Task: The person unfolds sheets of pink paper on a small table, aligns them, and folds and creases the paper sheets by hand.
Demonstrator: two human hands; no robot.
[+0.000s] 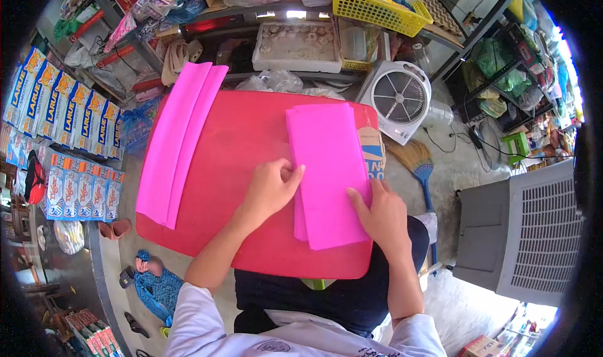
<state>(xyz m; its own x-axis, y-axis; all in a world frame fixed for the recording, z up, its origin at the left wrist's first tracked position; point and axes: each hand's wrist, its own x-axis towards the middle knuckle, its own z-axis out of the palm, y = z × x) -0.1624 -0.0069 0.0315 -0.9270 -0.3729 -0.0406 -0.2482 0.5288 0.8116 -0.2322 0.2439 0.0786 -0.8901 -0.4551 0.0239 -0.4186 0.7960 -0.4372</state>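
Note:
A folded stack of bright pink paper (330, 175) lies on the right half of a red table (251, 143). Its layers are slightly out of line along the left and lower edges. My left hand (274, 184) is closed at the stack's left edge, thumb and curled fingers pinching it. On the opposite side my right hand (380, 216) grips the lower right edge, thumb on top and the other fingers partly hidden at the side. Another long pink folded paper (182, 146), creased lengthwise, rests along the table's left edge, apart from both hands.
A printed cardboard piece (372, 150) sits at the table's right edge. Beyond stand a box fan (399, 99), a broom (418, 168) and a grey air cooler (515, 231). Beer cartons (63, 106) are stacked left. A person in blue (154, 288) is at lower left.

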